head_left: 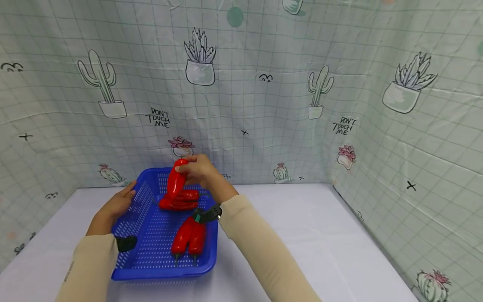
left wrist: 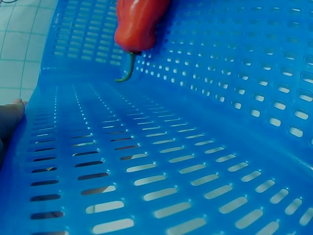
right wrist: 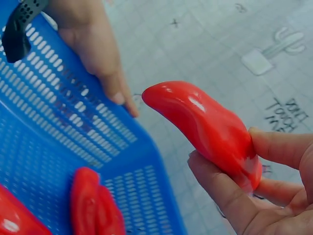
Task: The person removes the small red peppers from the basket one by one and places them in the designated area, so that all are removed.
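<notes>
My right hand pinches a glossy red pepper between thumb and fingers, above the far part of a blue plastic basket. In the right wrist view the held pepper has its tapered tip turned toward the left hand. Below it in the basket, several red peppers lie in a group. Two more peppers lie side by side near the front right corner, stems toward me. My left hand rests along the outside of the basket's left wall, its fingers extended near the rim.
The basket stands on a white-covered table, left of centre. Behind it hangs a checked cloth printed with cacti and potted plants. Dark straps sit on both wrists, and the right strap hangs over the front peppers.
</notes>
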A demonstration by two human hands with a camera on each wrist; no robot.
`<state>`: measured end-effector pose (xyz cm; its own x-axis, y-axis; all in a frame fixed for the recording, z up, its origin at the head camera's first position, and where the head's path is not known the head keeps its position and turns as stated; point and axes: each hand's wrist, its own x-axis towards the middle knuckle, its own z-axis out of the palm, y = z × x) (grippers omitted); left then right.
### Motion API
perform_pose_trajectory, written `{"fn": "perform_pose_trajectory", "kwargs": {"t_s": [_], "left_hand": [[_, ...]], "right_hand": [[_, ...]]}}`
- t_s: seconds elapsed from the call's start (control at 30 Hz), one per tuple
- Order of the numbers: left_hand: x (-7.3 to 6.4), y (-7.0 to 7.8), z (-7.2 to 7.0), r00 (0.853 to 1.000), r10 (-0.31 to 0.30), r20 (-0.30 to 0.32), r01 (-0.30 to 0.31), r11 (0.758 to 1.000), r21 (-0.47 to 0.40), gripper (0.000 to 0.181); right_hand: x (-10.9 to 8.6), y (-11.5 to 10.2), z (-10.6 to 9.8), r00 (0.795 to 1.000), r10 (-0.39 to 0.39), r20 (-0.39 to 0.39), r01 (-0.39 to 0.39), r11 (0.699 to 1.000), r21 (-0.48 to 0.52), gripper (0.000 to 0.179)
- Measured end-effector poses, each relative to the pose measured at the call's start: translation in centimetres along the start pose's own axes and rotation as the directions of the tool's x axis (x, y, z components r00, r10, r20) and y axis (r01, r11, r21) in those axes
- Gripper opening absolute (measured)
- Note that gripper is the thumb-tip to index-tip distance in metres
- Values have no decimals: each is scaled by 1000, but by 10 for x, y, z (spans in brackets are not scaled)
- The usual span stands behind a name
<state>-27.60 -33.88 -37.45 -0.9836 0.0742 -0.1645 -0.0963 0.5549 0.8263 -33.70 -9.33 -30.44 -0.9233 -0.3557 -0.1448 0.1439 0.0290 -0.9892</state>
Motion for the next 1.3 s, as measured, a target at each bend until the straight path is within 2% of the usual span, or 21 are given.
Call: {"fn": "perform_pose_trajectory", "kwargs": {"t_s": [0.23,0.5,0.8,1.3], "left_hand": [[0,-2,0,1000,0,-1,0,1000,-9,54],[0,0,-3,1000,8,-8,-8,1000,-11,54],[-1,2,-2,1000,-25,17,25,999,-24,53],[1,-1,0,1000,-4,8,4,1000,-12,54]], "right_hand": [[-4,-11,-21,999,-39,8,39,999,-24,47],[-8,-17,-46,999,-40,36,42,998,-53,46],[-9,-6,-73,1000,5,4,-5,998,-59,42],[-14,9,-119,999,-7,-51,5,999,-45,50]]}}
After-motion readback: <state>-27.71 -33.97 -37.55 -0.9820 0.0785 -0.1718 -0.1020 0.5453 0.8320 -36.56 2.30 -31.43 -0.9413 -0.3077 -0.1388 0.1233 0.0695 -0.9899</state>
